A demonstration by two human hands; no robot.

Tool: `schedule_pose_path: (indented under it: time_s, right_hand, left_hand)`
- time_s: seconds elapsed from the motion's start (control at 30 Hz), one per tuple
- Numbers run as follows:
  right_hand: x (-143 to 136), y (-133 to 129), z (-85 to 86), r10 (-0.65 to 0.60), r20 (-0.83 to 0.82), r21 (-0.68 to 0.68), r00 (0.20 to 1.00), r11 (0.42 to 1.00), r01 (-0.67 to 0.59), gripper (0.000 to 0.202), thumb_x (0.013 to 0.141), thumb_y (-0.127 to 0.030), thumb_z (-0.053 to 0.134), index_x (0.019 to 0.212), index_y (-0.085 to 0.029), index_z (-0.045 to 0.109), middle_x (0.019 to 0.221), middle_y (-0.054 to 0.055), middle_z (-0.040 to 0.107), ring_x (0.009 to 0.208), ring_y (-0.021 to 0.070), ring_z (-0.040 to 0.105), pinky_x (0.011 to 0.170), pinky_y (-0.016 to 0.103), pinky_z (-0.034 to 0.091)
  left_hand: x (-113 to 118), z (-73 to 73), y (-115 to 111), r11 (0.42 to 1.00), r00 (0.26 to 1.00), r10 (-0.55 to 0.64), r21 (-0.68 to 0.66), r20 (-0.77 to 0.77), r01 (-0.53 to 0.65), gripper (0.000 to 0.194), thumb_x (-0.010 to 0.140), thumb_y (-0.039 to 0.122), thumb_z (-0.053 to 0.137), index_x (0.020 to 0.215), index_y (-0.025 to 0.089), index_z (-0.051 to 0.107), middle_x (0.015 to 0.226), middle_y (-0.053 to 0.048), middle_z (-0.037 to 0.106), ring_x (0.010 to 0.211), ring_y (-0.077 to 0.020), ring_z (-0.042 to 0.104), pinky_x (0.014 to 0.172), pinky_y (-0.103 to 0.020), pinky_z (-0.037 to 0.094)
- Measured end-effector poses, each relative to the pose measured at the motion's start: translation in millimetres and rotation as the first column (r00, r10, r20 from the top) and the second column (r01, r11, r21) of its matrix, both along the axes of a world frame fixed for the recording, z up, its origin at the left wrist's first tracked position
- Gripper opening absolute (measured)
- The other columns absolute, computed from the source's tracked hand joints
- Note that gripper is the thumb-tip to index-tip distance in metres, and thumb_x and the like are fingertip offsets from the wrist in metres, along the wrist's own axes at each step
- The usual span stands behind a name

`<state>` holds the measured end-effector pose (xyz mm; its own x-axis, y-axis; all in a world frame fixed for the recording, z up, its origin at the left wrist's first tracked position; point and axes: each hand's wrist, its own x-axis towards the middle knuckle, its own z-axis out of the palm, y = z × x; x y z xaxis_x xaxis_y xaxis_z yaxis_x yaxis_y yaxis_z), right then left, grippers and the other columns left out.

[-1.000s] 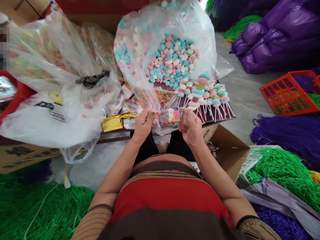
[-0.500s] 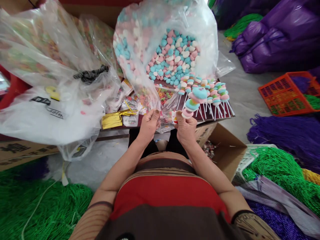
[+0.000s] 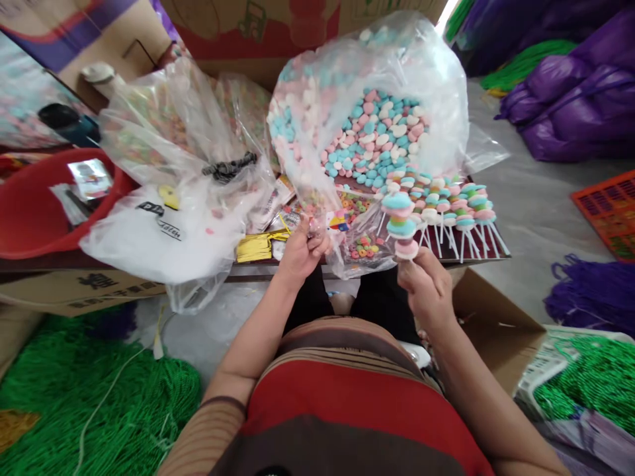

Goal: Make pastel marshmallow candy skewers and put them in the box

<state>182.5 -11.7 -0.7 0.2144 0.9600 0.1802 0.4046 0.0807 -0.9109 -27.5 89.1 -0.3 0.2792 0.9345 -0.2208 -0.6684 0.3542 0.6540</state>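
Observation:
My right hand (image 3: 427, 285) is closed around the stick of a candy skewer (image 3: 401, 221), upright, stacked with blue, pink and white marshmallows and ring candies. My left hand (image 3: 303, 250) pinches a small clear plastic bag (image 3: 338, 221) with a colourful print, over the table edge. Behind the hands, a large clear bag (image 3: 449, 106) lies open with loose pink, blue and white marshmallows (image 3: 380, 135). Below it is a clear bag of ring candies (image 3: 366, 247). Several finished candy skewers (image 3: 464, 208) lie in a row to the right, sticks toward me.
Yellow twist ties (image 3: 254, 248) lie left of my left hand. Farther left are a white printed plastic bag (image 3: 163, 238) and a red basin (image 3: 30, 218). A cardboard box (image 3: 501, 324) stands open below the table at right. Green cords (image 3: 124, 410) cover the floor at left.
My hands have moved apart. The right hand has carried the skewer away from the small bag, which stays in my left hand. The view has shifted left.

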Motion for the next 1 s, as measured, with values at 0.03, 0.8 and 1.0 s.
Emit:
schedule_pose_path:
  time_s: [0.03, 0.8, 1.0]
  right_hand:
    - [2.3, -3.8, 1.6, 0.003, -0.004, -0.001, 1.0, 1.0, -0.003, 0.022, 0.096, -0.041, 0.052, 0.089, -0.025, 0.065, 0.06, -0.004, 0.048, 0.054, 0.0141, 0.045, 0.053, 0.029, 0.039]
    - [54.4, 0.9, 47.3, 0.077, 0.409, 0.223, 0.909, 0.958, -0.181, 0.014, 0.096, -0.027, 0.062, 0.095, -0.025, 0.075, 0.079, 0.002, 0.072, 0.067, 0.0161, 0.066, 0.062, 0.029, 0.053]
    - [64.9, -3.4, 50.8, -0.018, 0.265, 0.266, 0.964, 0.962, -0.055, 0.01, 0.093, -0.029, 0.069, 0.095, -0.028, 0.079, 0.082, 0.0, 0.075, 0.07, 0.0165, 0.069, 0.064, 0.03, 0.055]
  left_hand:
    - [-1.0, -0.8, 0.2, 1.0, 1.0, -0.015, -0.011, 0.004, 0.015, 0.063, 0.084, 0.066, 0.071, 0.055, 0.02, 0.039, 0.041, 0.012, 0.02, 0.034, -0.0049, 0.027, 0.046, -0.023, 0.039]
    - [-5.3, -2.0, 0.1, 0.978, 0.978, -0.205, -0.053, -0.034, 0.203, 0.05, 0.09, 0.052, 0.071, 0.06, 0.018, 0.051, 0.037, 0.013, 0.023, 0.029, -0.0059, 0.03, 0.045, -0.023, 0.04]
    - [-5.9, -7.7, 1.2, 0.979, 0.977, -0.205, -0.033, -0.06, 0.203, 0.05, 0.086, 0.056, 0.073, 0.061, 0.018, 0.051, 0.038, 0.013, 0.023, 0.03, -0.0052, 0.031, 0.047, -0.022, 0.042]
